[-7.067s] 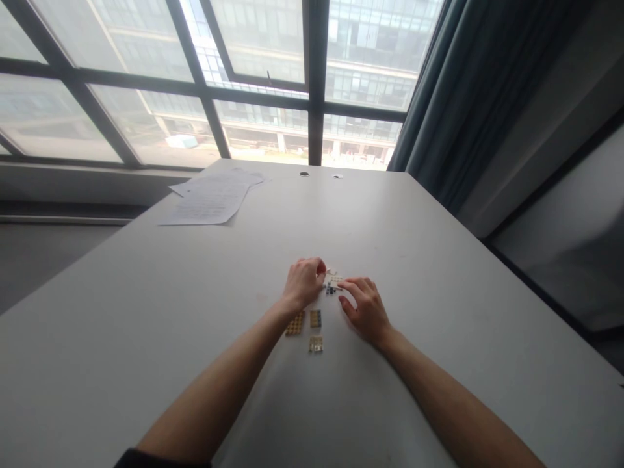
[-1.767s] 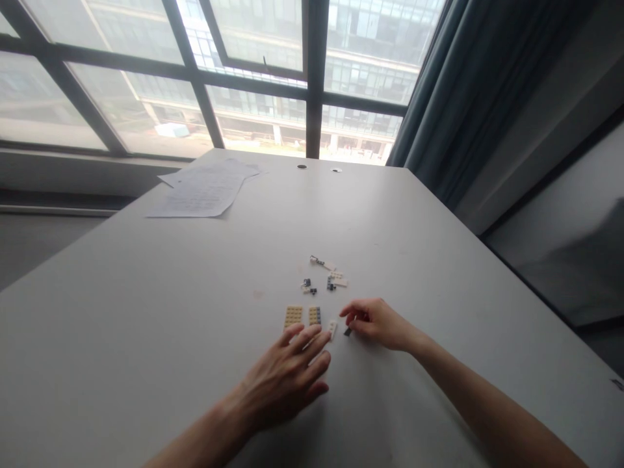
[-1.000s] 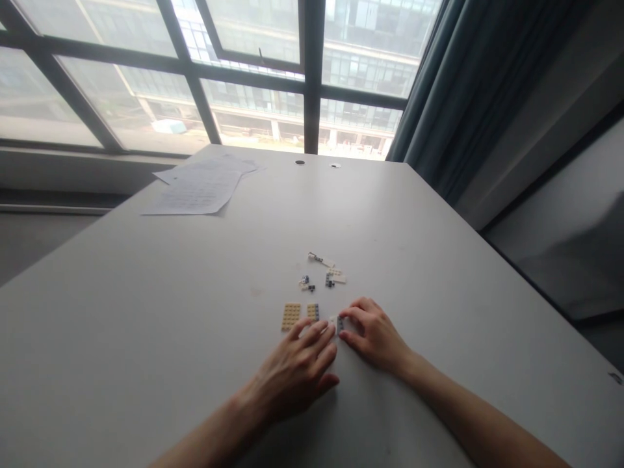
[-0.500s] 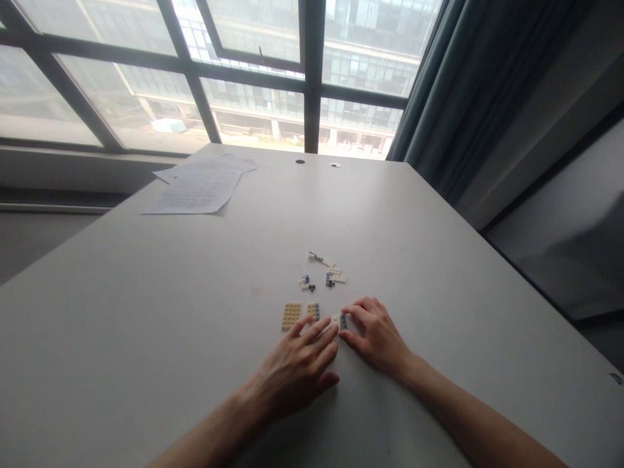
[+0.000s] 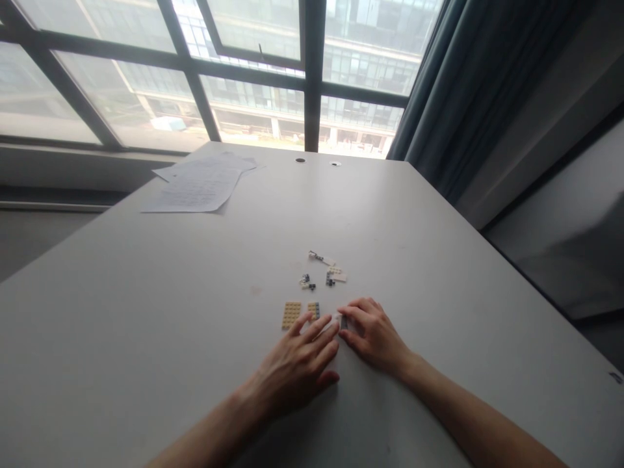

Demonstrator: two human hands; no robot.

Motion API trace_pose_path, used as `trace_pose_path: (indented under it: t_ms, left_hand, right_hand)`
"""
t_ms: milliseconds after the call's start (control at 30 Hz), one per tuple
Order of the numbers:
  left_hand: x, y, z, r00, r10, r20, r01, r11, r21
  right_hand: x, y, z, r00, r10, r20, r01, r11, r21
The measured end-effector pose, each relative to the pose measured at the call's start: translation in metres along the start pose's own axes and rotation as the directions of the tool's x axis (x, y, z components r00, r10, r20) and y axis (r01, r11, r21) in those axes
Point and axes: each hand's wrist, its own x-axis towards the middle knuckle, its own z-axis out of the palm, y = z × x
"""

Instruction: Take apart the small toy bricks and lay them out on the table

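Observation:
My left hand (image 5: 302, 357) lies over the table with its fingers spread, its fingertips beside a tan studded plate (image 5: 292, 314) and a smaller tan and grey piece (image 5: 313, 310). Just right of those fingertips, my right hand (image 5: 373, 331) has thumb and index finger around a small grey piece (image 5: 344, 322). Something whitish touches that piece on its left, partly hidden by the fingers. Beyond the hands lie small loose pieces: a grey and black one (image 5: 330, 279), a white flat one (image 5: 340, 277) and a long thin one (image 5: 320, 258).
The white table (image 5: 195, 279) reaches to the window. Printed papers (image 5: 195, 188) lie at its far left, and two round holes are near the far edge. A dark curtain (image 5: 453, 97) hangs at the right.
My right index finger has shifted slightly left over the small grey piece, covering more of it. My left hand is nearly where it was.

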Motion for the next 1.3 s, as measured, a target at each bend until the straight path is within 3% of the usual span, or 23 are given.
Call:
trace_pose_path:
  t_ms: [467,700,900,1067,1300]
  left_hand:
    - [0.001,0.0,-0.002,1.0,0.004,0.006,-0.004,1.0,0.006]
    - [0.0,0.001,-0.005,0.996,0.035,-0.085,-0.03,0.998,0.057]
    - [0.0,0.002,-0.011,0.968,0.066,-0.242,-0.059,0.998,0.038]
    - [-0.003,0.003,-0.01,0.964,0.067,-0.256,-0.064,0.998,0.02]
    - [-0.004,0.003,-0.008,0.967,0.049,-0.251,-0.051,0.999,-0.002]
  right_hand:
    - [0.001,0.0,0.002,1.0,-0.017,0.006,0.017,1.0,0.021]
    - [0.002,0.006,-0.003,0.995,-0.013,-0.094,0.025,0.991,0.131]
    - [0.041,0.014,-0.011,0.992,0.039,-0.118,-0.043,0.998,-0.035]
    - [0.078,0.012,0.002,0.997,0.043,-0.065,-0.052,0.99,-0.131]
    - [0.095,0.01,0.011,0.998,0.056,-0.019,-0.059,0.98,-0.192]
